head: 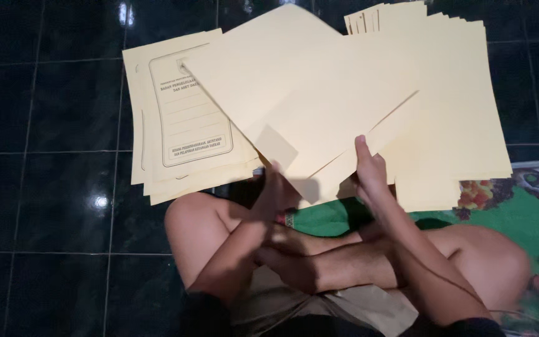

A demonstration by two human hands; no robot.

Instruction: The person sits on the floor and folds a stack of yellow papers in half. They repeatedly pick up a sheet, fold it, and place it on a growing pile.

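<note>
While seated cross-legged on the dark tiled floor (45, 187), holding one cream paper folder (307, 93) up and tilted over the knees, both hands at its lower edge. Left hand (272, 193) reaching up from below, fingers closed on the folder's bottom corner beside a small folded flap. Right hand (369, 171) gripping the lower edge, thumb pressed flat on the front face, forearm angled up from the lap. Beneath, on the floor to the left, a stack of printed folders (182, 118) with a framed label face up; to the right, a fanned stack of blank folders (463, 106). Green patterned mat (519, 212) under the right knee.
</note>
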